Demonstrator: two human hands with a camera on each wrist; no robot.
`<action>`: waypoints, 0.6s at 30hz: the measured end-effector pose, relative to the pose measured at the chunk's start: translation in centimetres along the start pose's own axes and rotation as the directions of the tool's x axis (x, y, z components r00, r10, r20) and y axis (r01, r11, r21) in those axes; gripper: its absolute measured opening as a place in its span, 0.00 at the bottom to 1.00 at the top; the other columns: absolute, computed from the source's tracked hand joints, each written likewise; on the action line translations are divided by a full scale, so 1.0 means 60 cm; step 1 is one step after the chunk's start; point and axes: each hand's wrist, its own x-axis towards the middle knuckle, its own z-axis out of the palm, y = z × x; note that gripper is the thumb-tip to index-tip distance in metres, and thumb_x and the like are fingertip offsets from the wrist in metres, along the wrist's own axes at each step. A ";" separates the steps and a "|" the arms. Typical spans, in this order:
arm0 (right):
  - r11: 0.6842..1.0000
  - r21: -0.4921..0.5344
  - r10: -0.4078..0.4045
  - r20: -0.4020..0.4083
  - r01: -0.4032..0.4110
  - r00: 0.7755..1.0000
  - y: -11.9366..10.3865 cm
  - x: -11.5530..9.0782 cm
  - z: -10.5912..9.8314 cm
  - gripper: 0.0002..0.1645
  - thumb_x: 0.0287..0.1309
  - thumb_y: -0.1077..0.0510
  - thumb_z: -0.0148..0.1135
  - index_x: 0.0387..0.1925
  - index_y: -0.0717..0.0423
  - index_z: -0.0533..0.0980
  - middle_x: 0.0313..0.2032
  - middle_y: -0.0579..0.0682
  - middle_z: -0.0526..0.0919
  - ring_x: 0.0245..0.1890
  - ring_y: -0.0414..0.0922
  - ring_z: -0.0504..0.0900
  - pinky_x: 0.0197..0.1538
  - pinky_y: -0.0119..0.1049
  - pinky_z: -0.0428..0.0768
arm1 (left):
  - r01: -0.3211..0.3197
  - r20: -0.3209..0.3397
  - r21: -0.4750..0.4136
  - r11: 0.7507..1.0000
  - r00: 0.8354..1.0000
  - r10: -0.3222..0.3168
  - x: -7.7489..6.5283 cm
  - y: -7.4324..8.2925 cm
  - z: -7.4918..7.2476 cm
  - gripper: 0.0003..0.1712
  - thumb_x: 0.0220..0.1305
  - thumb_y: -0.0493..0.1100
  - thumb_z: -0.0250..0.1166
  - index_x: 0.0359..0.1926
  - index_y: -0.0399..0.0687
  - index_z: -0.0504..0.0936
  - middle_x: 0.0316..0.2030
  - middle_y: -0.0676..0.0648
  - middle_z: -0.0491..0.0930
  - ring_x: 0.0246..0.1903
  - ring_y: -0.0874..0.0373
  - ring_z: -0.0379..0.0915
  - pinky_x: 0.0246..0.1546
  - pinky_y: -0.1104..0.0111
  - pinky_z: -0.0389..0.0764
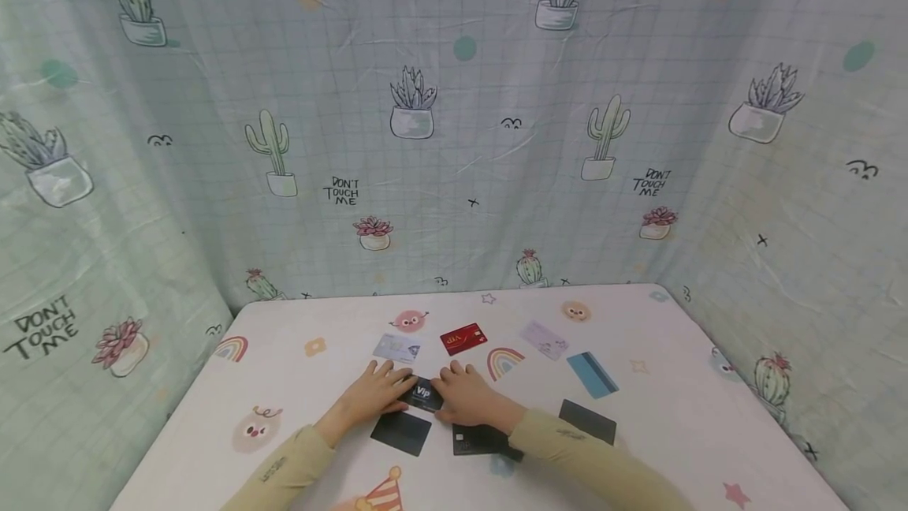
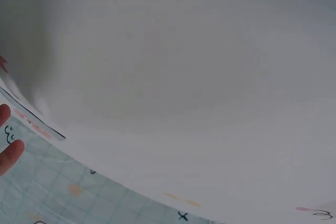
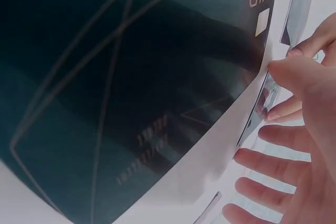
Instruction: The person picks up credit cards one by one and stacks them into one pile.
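A black card printed "Vip" (image 1: 423,393) lies flat on the white table between both hands. My left hand (image 1: 372,391) pinches its left end, thumb at the near edge and fingers at the far edge. At the other end my right hand (image 1: 471,397) holds it the same way. The right wrist view shows the right thumb and fingers (image 3: 278,163) at the card's edge, with the left hand's fingers (image 3: 317,38) opposite. Only two left fingertips (image 2: 10,156) enter the left wrist view. A black VIP card (image 1: 468,438) lies under the right wrist, partly hidden by the forearm.
Nearer the front is a dark card (image 1: 401,432); another dark card (image 1: 587,421) lies right of the right forearm. Farther back are a silver card (image 1: 397,348), a red VIP card (image 1: 463,339), a lilac card (image 1: 545,340) and a blue striped card (image 1: 593,374). A patterned curtain (image 1: 468,156) surrounds the table.
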 end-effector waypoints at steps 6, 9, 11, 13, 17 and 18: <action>1.000 -0.017 -0.006 -0.005 0.006 1.000 0.000 0.004 0.005 0.33 0.50 0.33 0.54 0.54 0.44 0.68 0.45 0.44 0.74 0.42 0.41 0.66 0.43 0.34 0.70 | -0.011 -0.020 0.007 1.000 1.000 0.011 0.000 -0.003 0.006 0.27 0.59 0.62 0.49 0.56 0.56 0.71 0.53 0.52 0.73 0.51 0.50 0.68 0.48 0.51 0.71; 1.000 -0.023 -0.011 -0.011 0.011 1.000 0.000 0.005 0.007 0.33 0.49 0.34 0.54 0.54 0.45 0.68 0.44 0.44 0.74 0.41 0.41 0.66 0.42 0.34 0.69 | -0.018 -0.033 0.009 1.000 0.999 0.019 0.000 -0.004 0.011 0.27 0.60 0.62 0.49 0.56 0.56 0.71 0.53 0.52 0.73 0.50 0.51 0.68 0.47 0.52 0.72; 1.000 -0.028 -0.014 -0.020 0.014 1.000 0.000 0.005 0.008 0.32 0.50 0.34 0.54 0.54 0.45 0.68 0.44 0.44 0.74 0.41 0.41 0.66 0.42 0.34 0.69 | -0.024 -0.049 0.009 1.000 0.998 0.024 0.001 -0.005 0.014 0.27 0.60 0.61 0.49 0.56 0.56 0.71 0.52 0.52 0.73 0.48 0.52 0.69 0.46 0.53 0.72; 0.999 -0.029 -0.017 -0.025 0.016 1.000 -0.001 0.005 0.006 0.33 0.50 0.34 0.54 0.54 0.45 0.68 0.44 0.44 0.74 0.41 0.41 0.66 0.43 0.34 0.69 | -0.031 -0.071 0.017 0.999 0.997 0.032 0.002 -0.005 0.016 0.26 0.60 0.61 0.50 0.56 0.56 0.71 0.51 0.52 0.74 0.47 0.52 0.69 0.45 0.54 0.73; 0.999 -0.034 -0.025 -0.036 0.024 0.999 -0.004 0.006 0.000 0.33 0.51 0.34 0.53 0.55 0.46 0.68 0.45 0.45 0.74 0.41 0.41 0.65 0.44 0.35 0.69 | -0.051 -0.114 0.050 0.997 0.992 0.056 0.006 -0.006 0.018 0.26 0.59 0.60 0.52 0.55 0.57 0.71 0.48 0.52 0.75 0.45 0.54 0.69 0.44 0.57 0.73; 0.999 -0.033 -0.023 -0.035 0.022 0.999 -0.005 0.007 -0.001 0.33 0.51 0.35 0.53 0.55 0.46 0.68 0.45 0.45 0.74 0.42 0.41 0.65 0.45 0.35 0.70 | -0.055 -0.123 0.060 0.997 0.991 0.062 0.007 -0.007 0.017 0.26 0.59 0.60 0.52 0.55 0.57 0.71 0.48 0.52 0.75 0.45 0.55 0.70 0.43 0.57 0.73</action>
